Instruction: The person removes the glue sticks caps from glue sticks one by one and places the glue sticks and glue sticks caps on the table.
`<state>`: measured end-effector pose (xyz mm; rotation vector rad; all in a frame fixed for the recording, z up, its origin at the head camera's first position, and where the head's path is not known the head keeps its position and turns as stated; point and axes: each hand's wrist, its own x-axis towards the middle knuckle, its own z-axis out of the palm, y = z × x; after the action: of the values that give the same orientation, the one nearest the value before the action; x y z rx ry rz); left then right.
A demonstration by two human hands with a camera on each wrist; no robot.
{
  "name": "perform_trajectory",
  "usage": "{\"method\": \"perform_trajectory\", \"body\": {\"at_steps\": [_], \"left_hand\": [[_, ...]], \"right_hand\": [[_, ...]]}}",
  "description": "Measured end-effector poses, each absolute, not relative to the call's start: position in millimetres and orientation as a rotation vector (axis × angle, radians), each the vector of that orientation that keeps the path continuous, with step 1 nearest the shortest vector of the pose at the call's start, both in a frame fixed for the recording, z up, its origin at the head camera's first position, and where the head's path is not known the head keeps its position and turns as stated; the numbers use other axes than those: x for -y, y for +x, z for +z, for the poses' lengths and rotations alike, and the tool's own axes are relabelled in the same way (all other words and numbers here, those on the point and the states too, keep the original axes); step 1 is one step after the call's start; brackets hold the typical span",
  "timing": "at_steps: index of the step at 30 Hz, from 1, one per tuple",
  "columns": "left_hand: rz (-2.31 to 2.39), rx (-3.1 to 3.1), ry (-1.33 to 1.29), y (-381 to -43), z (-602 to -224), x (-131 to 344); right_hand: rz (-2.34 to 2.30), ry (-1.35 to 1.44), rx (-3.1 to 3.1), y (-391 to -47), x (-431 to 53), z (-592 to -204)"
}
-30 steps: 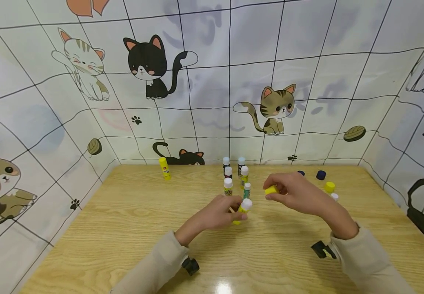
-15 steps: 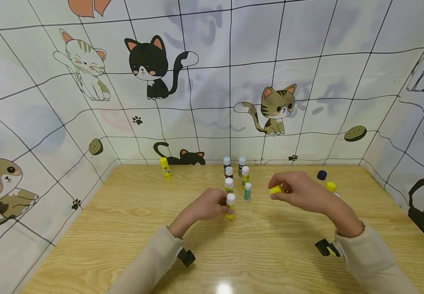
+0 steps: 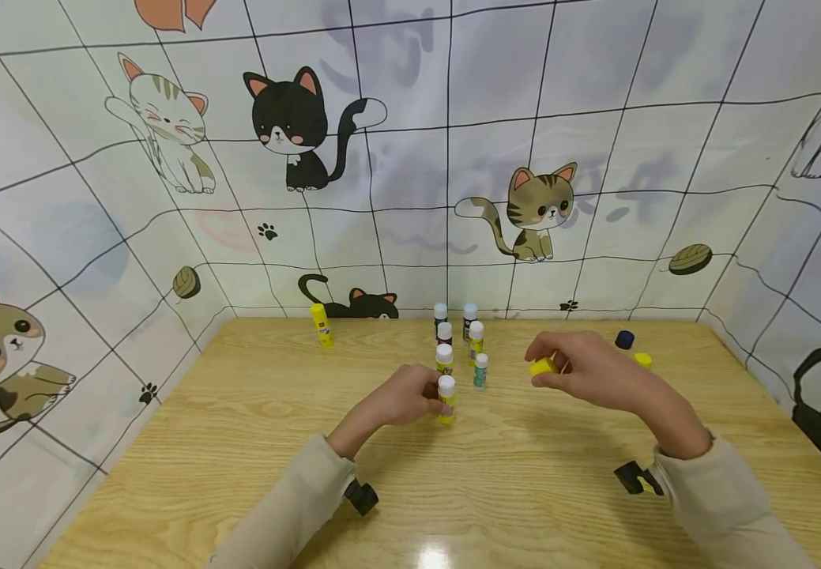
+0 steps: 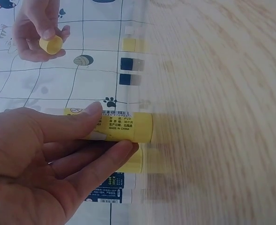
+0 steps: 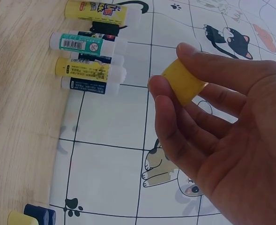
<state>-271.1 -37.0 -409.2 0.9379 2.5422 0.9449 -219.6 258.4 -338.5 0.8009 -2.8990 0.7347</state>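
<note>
My left hand (image 3: 404,395) pinches an uncapped yellow glue stick (image 4: 121,126) between thumb and fingers. This stick stands upright, its base at the tabletop, white end up, at the front of the left-hand row of glue sticks. Off to the right and above the table, my right hand (image 3: 591,371) pinches a yellow cap (image 5: 182,84) by its sides; its hollow opening shows in the left wrist view. Just right of the held stick stands a small green glue stick (image 3: 480,373). Behind it is another yellow glue stick (image 3: 476,341).
More uncapped glue sticks (image 3: 444,332) stand upright in two rows toward the wall. One yellow glue stick (image 3: 321,325) with its cap on stands apart at the back left. On the right lie loose caps, including a dark blue cap (image 3: 624,340) and a yellow cap (image 3: 642,360).
My left hand has brought the yellow glue stick leftward, from tilted to upright, in line with the left row. My right hand has drifted slightly right, still pinching the yellow cap.
</note>
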Motion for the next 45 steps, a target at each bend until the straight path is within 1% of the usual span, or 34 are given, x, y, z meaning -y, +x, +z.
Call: {"method": "perform_trajectory", "body": {"at_steps": [8, 15, 20, 27, 31, 39, 42, 45], "left_hand": [[0.959, -2.509, 0.890, -270.2, -409.3, 38.3], [0.828, -2.522, 0.895, -272.9, -405.1, 44.0], [0.779, -2.523, 0.872, -279.0, -398.7, 56.6], [0.837, -2.605, 0.833, -288.2, -383.4, 82.6], [0.931, -2.698, 0.715, -297.1, -378.8, 98.0], [1.315, -2.864, 0.444, -315.5, -382.4, 126.6], [1.438, -3.014, 0.270, -321.1, -387.7, 133.7], [1.558, -3.155, 0.031, -325.9, -394.0, 139.9]], "right_hand": [[0.735, 0.788, 2.943, -219.6, -259.3, -338.3], [0.734, 0.806, 2.946, -219.1, -262.1, -337.6], [0.744, 0.800, 2.947, -219.1, -264.3, -337.0], [0.736, 0.766, 2.965, -220.0, -271.4, -333.6], [0.725, 0.731, 2.984, -222.4, -279.4, -333.8], [0.718, 0.694, 3.012, -231.1, -303.1, -341.8], [0.731, 0.674, 3.054, -233.2, -311.7, -344.7], [0.730, 0.641, 3.089, -236.1, -319.5, -349.1]]}}
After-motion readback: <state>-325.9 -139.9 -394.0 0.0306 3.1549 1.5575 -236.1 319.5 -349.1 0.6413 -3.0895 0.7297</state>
